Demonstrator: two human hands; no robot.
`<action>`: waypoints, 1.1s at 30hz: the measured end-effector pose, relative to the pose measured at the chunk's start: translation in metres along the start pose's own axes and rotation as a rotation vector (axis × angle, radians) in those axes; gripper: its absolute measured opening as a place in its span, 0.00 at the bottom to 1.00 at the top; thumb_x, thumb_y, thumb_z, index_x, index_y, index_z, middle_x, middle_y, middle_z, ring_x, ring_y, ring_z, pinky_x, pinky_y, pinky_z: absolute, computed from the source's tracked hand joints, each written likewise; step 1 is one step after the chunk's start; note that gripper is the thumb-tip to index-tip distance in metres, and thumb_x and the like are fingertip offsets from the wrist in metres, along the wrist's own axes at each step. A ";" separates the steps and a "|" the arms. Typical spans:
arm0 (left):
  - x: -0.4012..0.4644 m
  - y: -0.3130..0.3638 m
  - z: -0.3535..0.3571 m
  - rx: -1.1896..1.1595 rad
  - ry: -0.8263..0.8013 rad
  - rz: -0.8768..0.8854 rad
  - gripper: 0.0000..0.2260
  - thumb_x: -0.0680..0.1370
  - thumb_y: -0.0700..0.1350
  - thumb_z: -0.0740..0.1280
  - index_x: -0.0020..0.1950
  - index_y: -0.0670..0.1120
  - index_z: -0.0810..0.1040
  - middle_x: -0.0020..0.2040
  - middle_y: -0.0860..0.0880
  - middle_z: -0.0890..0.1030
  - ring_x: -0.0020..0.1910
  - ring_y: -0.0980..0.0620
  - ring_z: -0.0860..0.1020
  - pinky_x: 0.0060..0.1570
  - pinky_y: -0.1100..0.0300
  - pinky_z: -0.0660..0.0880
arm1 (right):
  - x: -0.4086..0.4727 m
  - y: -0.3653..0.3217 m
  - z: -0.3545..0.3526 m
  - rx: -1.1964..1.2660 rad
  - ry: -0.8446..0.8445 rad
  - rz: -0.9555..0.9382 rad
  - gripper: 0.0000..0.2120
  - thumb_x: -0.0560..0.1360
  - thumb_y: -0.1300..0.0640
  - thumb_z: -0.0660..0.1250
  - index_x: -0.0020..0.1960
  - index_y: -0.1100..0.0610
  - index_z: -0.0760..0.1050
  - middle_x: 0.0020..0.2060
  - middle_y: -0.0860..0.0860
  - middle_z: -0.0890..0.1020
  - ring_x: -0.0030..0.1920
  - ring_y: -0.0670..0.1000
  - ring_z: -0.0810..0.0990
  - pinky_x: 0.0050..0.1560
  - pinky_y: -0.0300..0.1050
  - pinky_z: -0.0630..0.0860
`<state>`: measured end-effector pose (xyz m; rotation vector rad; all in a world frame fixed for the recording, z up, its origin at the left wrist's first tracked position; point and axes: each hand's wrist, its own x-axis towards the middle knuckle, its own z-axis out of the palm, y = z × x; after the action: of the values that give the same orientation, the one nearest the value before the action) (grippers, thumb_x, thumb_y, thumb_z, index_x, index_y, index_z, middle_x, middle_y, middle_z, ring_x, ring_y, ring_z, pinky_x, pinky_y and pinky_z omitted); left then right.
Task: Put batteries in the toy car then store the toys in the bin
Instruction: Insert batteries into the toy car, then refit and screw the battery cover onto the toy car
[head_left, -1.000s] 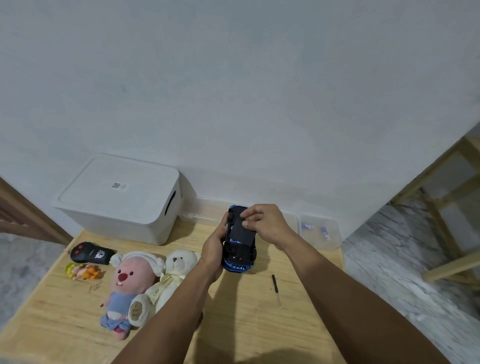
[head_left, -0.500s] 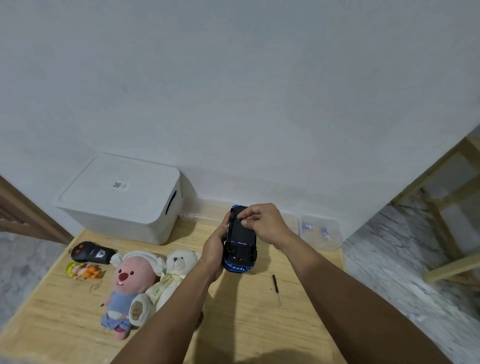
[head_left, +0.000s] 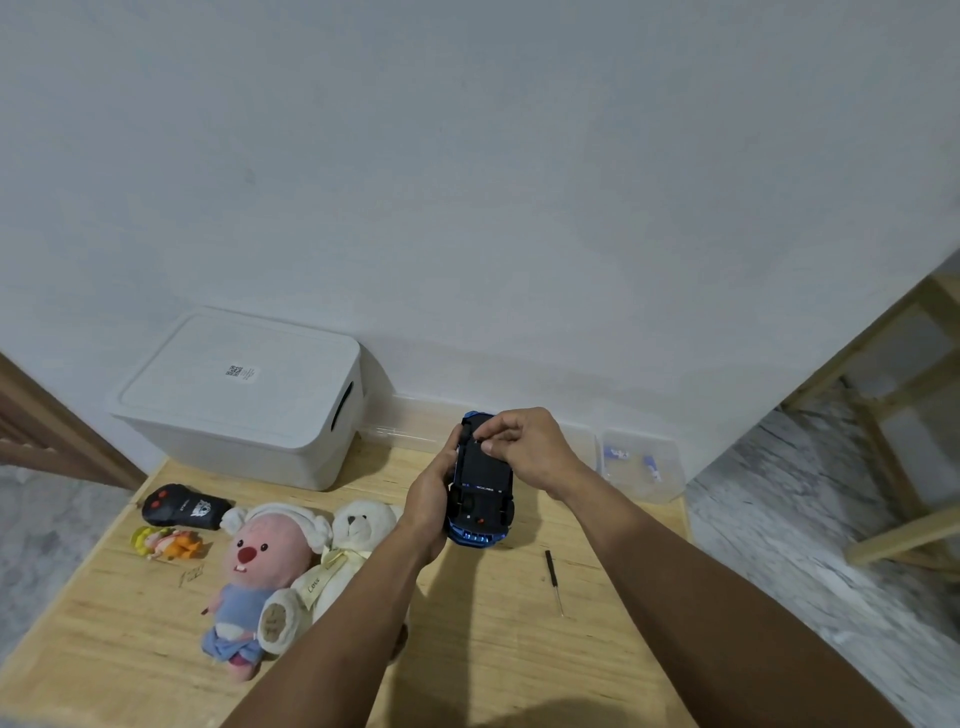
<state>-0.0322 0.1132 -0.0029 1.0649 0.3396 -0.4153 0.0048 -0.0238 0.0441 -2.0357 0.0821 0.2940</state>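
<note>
Car (head_left: 480, 483) held belly-up above table (head_left: 519, 649), near its back edge. Left hand (head_left: 428, 506) wraps its side; right hand (head_left: 524, 452) fingertips pinch at underside. Prob light, rigid, smooth plastic w/ free wheels, so grip body sides. Bin (head_left: 244, 400) lidded at back left.

Glossy plastic toy car (head_left: 483, 499), grainy wooden table (head_left: 130, 613), fuzzy plush bear (head_left: 358, 530).
</note>
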 end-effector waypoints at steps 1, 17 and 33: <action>0.000 0.000 0.000 0.000 0.003 0.001 0.17 0.82 0.49 0.55 0.68 0.61 0.74 0.60 0.41 0.81 0.56 0.39 0.81 0.55 0.46 0.78 | 0.000 0.000 0.000 -0.005 -0.003 -0.001 0.10 0.73 0.65 0.71 0.42 0.50 0.83 0.40 0.52 0.84 0.49 0.53 0.82 0.52 0.52 0.81; -0.001 0.002 0.003 0.050 0.048 0.061 0.18 0.83 0.46 0.56 0.70 0.61 0.72 0.58 0.47 0.83 0.54 0.44 0.82 0.50 0.48 0.80 | -0.008 0.000 0.010 -0.293 0.110 -0.127 0.15 0.71 0.59 0.74 0.58 0.54 0.82 0.52 0.50 0.83 0.49 0.48 0.79 0.56 0.44 0.77; 0.002 -0.008 -0.005 0.153 0.149 0.072 0.22 0.80 0.42 0.63 0.71 0.61 0.69 0.53 0.47 0.83 0.50 0.44 0.83 0.52 0.45 0.80 | -0.015 0.032 0.017 -0.269 0.209 -0.151 0.15 0.75 0.71 0.62 0.50 0.56 0.83 0.46 0.51 0.85 0.48 0.47 0.82 0.54 0.41 0.79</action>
<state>-0.0347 0.1143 -0.0119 1.2572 0.4051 -0.3020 -0.0186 -0.0250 0.0122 -2.3207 0.0187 -0.0049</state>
